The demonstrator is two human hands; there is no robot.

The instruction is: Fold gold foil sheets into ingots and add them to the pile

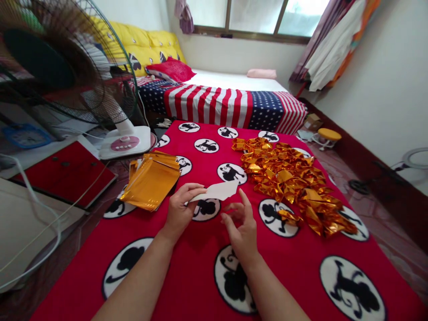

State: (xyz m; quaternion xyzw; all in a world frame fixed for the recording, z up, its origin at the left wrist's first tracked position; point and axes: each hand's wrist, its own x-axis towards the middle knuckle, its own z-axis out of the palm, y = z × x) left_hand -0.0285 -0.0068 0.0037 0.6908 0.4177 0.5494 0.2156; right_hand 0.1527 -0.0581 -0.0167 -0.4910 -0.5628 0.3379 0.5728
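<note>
I see foil stack [152, 185] on L side of tbl [189, 267], foil heap [282, 171] on R. Fan [129, 140] L of tbl, bed [227, 104] behind, cushion [172, 70] on bed's L end. Stool [329, 133] on flr [377, 196], R of tbl's far end.

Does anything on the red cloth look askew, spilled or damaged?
The gold sheets at left look slightly askew: their edges don't line up. The gold pieces at right lie heaped loosely; no spill or damage shows.

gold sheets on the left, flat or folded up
Flat: the gold sheets lie in a loose stack, broad faces showing, unlike the crinkled gold pieces on the right.
</note>
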